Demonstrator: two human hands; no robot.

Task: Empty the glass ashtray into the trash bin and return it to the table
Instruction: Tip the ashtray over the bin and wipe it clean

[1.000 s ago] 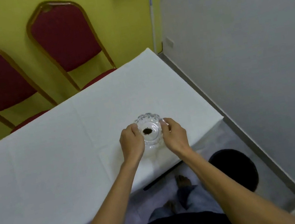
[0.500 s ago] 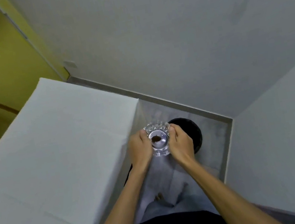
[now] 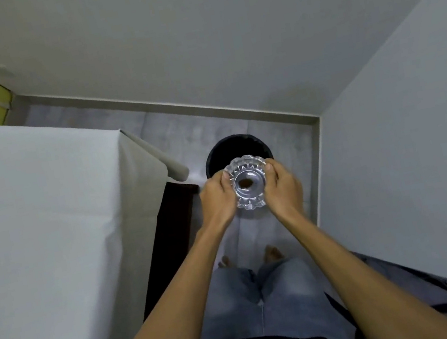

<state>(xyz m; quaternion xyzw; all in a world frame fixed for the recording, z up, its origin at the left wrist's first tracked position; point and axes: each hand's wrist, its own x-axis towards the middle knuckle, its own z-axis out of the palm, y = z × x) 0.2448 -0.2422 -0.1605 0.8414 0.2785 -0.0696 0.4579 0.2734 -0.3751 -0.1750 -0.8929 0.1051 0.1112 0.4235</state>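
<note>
The clear cut-glass ashtray [image 3: 248,184] is held upright in the air between both hands, with a small brown lump in its bowl. My left hand [image 3: 216,197] grips its left rim and my right hand [image 3: 282,187] grips its right rim. Below and just beyond it stands the round black trash bin [image 3: 234,145] on the grey floor; the ashtray overlaps the bin's near edge. The table with the white cloth [image 3: 48,230] lies to the left, apart from the ashtray.
Grey walls close in ahead and on the right, forming a corner [image 3: 319,119] behind the bin. The tablecloth's corner [image 3: 154,157] hangs near the bin's left side. My legs in jeans and bare feet [image 3: 249,257] stand on the tiled floor below the hands.
The ashtray was lifted off the table and carried to the right. It now hangs over the near edge of the bin, with both hands still on it. The view has turned toward the corner.
</note>
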